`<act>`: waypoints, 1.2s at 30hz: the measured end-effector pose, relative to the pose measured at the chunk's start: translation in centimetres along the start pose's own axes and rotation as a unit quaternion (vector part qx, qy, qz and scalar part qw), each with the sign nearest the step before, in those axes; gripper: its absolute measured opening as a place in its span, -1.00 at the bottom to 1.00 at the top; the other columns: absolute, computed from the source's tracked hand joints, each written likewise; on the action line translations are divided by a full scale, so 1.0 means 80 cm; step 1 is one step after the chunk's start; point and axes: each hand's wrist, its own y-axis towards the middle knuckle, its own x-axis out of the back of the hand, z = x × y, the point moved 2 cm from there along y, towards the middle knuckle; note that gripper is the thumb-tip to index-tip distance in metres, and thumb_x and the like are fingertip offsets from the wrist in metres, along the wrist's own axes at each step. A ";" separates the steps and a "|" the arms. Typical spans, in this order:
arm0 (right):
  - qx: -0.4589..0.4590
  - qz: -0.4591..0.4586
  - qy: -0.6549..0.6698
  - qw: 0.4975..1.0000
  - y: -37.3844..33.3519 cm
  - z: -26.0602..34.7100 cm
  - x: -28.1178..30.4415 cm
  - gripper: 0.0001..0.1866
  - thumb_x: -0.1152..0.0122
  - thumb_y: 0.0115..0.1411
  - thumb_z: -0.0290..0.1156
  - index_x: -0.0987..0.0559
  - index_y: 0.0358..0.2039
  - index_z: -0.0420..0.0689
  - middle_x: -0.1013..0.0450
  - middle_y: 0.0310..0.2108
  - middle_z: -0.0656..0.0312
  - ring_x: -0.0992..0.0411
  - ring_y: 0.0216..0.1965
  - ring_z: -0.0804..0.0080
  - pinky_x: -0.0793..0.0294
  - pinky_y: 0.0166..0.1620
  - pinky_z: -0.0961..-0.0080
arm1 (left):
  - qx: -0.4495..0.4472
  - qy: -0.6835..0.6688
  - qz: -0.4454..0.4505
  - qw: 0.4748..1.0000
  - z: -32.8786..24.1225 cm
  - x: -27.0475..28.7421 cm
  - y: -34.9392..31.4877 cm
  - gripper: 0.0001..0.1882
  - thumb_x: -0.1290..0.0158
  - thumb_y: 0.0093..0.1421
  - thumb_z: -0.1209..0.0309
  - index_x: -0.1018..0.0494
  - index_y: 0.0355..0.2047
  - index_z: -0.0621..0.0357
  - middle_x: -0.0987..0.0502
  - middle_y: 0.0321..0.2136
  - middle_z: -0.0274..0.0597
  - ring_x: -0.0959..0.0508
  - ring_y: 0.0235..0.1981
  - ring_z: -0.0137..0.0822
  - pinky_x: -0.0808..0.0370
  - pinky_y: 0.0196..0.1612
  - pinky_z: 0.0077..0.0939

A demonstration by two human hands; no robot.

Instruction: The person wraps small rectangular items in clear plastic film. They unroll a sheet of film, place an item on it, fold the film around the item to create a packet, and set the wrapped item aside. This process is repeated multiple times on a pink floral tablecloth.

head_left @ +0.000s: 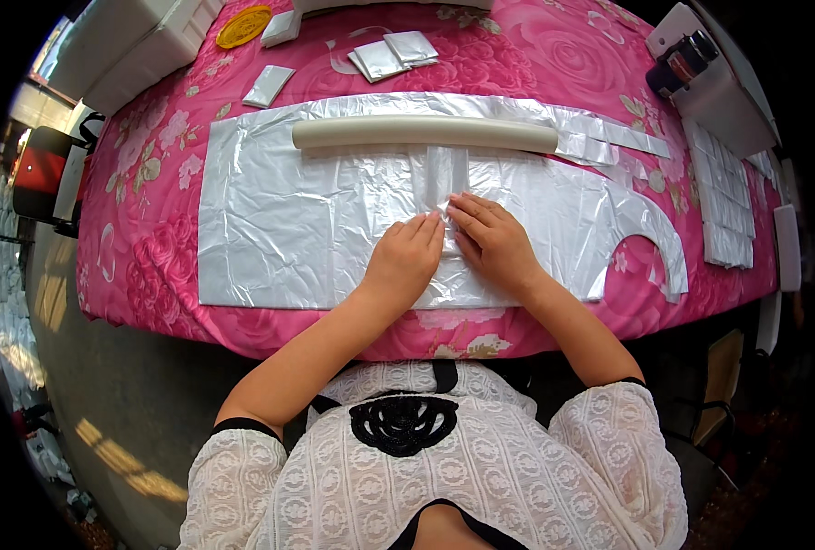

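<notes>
A thin, shiny white plastic apron (270, 225) lies spread across the table in front of me, with a curved cut-out at its right end. My left hand (407, 252) rests on the middle of it, fingers extended and close together. Beside it, my right hand (494, 240) also lies on the film, fingers stretched and thumb a little apart. The fingertips of both hands nearly meet at the lower end of a folded plastic strip (446, 174). What lies under the fingers is hidden. A long cream tube (426, 134) lies across the apron's far part, beyond my hands.
Flat folded plastic packets (391, 57) and a single packet (268, 86) lie at the back. A yellow disc (242, 27) sits near white foam boxes (146, 55) at far left. At right are a stack of folded film (721, 197) and a dark bottle (682, 64). Pink floral cloth (151, 266) covers the table.
</notes>
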 end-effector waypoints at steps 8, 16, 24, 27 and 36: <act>0.011 0.103 0.142 0.984 -0.006 -0.001 0.024 -0.47 -0.07 -0.22 -0.64 -0.47 -0.11 -0.17 -0.31 0.05 0.12 -0.22 0.12 0.17 -0.22 0.13 0.31 | 0.055 -0.173 -0.027 0.983 0.005 0.012 -0.014 -0.71 -0.06 -0.05 0.53 -0.47 -0.24 0.21 -0.52 -0.19 -0.12 -0.52 -0.18 -0.23 -0.45 -0.19 -0.40; 0.057 0.017 0.101 0.993 -0.027 0.012 0.003 -0.63 -0.16 -0.18 -0.63 -0.56 -0.26 -0.11 -0.51 -0.21 0.25 -0.45 -0.13 0.26 -0.45 -0.11 0.41 | -0.030 -0.238 -0.046 0.970 -0.019 0.041 -0.033 -0.70 -0.09 -0.10 0.55 -0.48 -0.26 0.15 -0.52 -0.19 -0.19 -0.52 -0.17 -0.24 -0.44 -0.12 -0.33; 0.108 0.011 0.049 0.993 -0.026 0.020 0.002 -0.66 -0.13 -0.15 -0.61 -0.55 -0.26 -0.13 -0.49 -0.18 0.25 -0.45 -0.14 0.30 -0.45 -0.11 0.41 | -0.040 -0.173 -0.034 0.984 -0.002 0.023 -0.046 -0.69 -0.01 -0.08 0.50 -0.45 -0.26 0.25 -0.49 -0.17 -0.11 -0.48 -0.11 -0.18 -0.42 -0.05 -0.33; 0.094 -0.014 0.025 0.995 -0.025 0.021 0.005 -0.70 -0.14 -0.14 -0.57 -0.55 -0.29 -0.12 -0.49 -0.23 0.27 -0.45 -0.17 0.33 -0.44 -0.12 0.42 | -0.030 -0.203 -0.036 0.978 -0.002 0.023 -0.046 -0.68 -0.02 -0.10 0.52 -0.45 -0.25 0.28 -0.49 -0.19 -0.10 -0.48 -0.12 -0.17 -0.43 -0.07 -0.36; 0.109 -0.036 0.019 0.993 -0.029 0.018 0.003 -0.75 -0.15 -0.18 -0.59 -0.57 -0.40 -0.11 -0.51 -0.32 0.30 -0.48 -0.24 0.36 -0.48 -0.22 0.46 | 0.012 -0.266 -0.031 0.963 -0.001 0.020 -0.049 -0.65 -0.09 -0.10 0.60 -0.44 -0.22 0.24 -0.48 -0.18 -0.10 -0.49 -0.13 -0.13 -0.46 -0.08 -0.35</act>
